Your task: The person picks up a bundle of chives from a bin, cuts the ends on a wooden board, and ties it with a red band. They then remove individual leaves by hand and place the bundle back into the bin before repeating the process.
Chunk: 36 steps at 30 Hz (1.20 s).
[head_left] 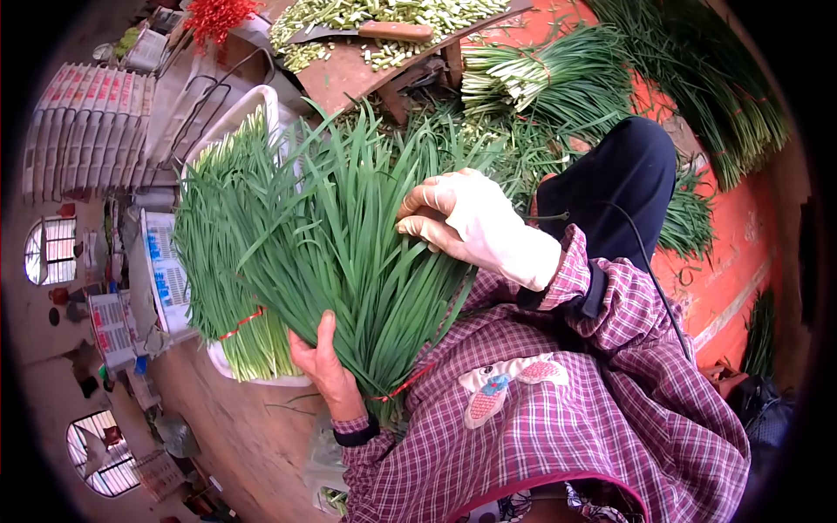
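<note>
A big bunch of garlic chives (366,261) lies across my lap, its long green leaves fanned out towards the far side. A red tie (405,383) circles its narrow end near the shirt. My left hand (331,370), bare, grips the bunch from the side, thumb up along the leaves and the other fingers hidden underneath. Over the upper leaves is my right hand (484,222) in a white glove with bare fingertips. Its thumb and forefinger curl together in a pinch at the leaves; what is between them is too small to make out.
A white crate (270,113) holds more tied chives (235,218) on the left. Beyond stands a wooden board (340,83) with cut stalk ends and a knife (395,31). Bundles (558,78) lie on the orange sheet (728,261). A black cable (641,244) hangs by my knee.
</note>
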{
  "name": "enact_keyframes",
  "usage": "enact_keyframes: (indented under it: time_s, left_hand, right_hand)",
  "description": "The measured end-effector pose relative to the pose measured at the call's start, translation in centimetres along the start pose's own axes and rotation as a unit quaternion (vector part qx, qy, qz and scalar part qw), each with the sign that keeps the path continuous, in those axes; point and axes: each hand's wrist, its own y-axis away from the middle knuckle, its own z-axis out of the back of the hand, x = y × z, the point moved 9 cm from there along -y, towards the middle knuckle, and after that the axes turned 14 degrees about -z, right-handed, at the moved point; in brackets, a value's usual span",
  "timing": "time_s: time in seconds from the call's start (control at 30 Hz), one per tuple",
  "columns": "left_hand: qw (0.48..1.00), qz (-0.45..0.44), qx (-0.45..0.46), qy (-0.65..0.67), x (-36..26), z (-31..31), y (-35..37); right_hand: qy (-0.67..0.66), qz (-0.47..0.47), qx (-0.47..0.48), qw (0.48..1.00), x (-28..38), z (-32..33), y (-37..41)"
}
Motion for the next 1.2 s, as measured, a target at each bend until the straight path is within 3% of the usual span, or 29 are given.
enact_keyframes:
  time_s: [0.07, 0.1, 0.2, 0.27, 0.4, 0.43, 0.53, 0.63, 0.7, 0.8, 0.9, 1.0, 1.07, 1.1, 1.13, 1.2]
  left_hand:
    - [1.000, 0.002, 0.001, -0.001, 0.1, 0.0, 0.0]
    - [1.000, -0.005, 0.012, -0.015, 0.0, -0.1, 0.1]
    - [0.999, -0.014, 0.025, -0.027, -0.4, -0.6, 0.3]
    - [0.999, -0.016, 0.026, -0.025, -0.5, -0.8, 0.3]
    - [0.999, -0.002, 0.023, -0.024, -0.3, -0.6, 0.3]
    - [0.999, -0.004, 0.023, -0.028, -0.3, -0.6, 0.3]
    - [1.000, -0.007, 0.022, -0.018, -0.4, -0.9, 0.3]
    - [1.000, -0.003, 0.020, -0.012, -0.8, -1.2, 0.5]
    - [0.999, -0.008, 0.023, -0.021, -0.6, -0.9, 0.4]
    - [0.999, -0.014, 0.022, -0.030, -0.3, -0.5, 0.3]
    - [0.999, -0.017, 0.019, -0.027, -0.3, -0.5, 0.4]
    - [1.000, -0.017, 0.018, -0.018, -0.3, -0.7, 0.4]
    - [1.000, -0.011, 0.016, -0.016, -0.6, -1.1, 0.5]
    - [0.999, -0.015, 0.020, -0.034, -1.1, -1.5, 0.5]
    - [0.998, -0.019, 0.025, -0.052, -1.4, -1.7, 0.6]
    - [0.997, -0.014, 0.031, -0.070, -0.9, -1.0, 0.8]
  right_hand:
    - [-0.053, -0.059, 0.073, 0.994, -0.6, -1.1, -0.3]
    - [-0.037, -0.011, 0.035, 0.999, -0.3, -1.1, -0.2]
    - [-0.048, 0.021, -0.015, 0.999, -0.1, -1.3, -0.1]
    - [-0.130, -0.072, -0.010, 0.989, -1.4, -0.4, -0.8]
    - [-0.206, -0.113, -0.207, 0.950, -4.6, 6.8, -2.3]
    - [-0.096, -0.006, -0.281, 0.955, -2.7, 9.2, -2.0]
    - [0.072, 0.052, -0.299, 0.950, 0.3, 10.4, -1.8]
    - [0.039, 0.025, -0.178, 0.983, 0.0, 7.2, -3.8]
    - [-0.070, -0.065, -0.082, 0.992, -2.4, 4.1, -5.1]
    - [-0.177, -0.184, 0.098, 0.962, -3.9, 0.0, -6.0]
    - [-0.201, -0.130, 0.098, 0.966, -4.4, -2.3, -6.8]
    - [-0.058, -0.078, 0.006, 0.995, -3.0, -1.8, -6.5]
    - [0.087, 0.050, -0.138, 0.985, -1.1, 0.1, -6.3]
    - [0.089, 0.070, -0.186, 0.976, -1.4, 0.6, -6.1]
    - [0.124, 0.050, -0.244, 0.960, -1.8, 2.1, -6.3]
    - [0.024, -0.071, -0.277, 0.958, -4.9, 6.7, -7.0]
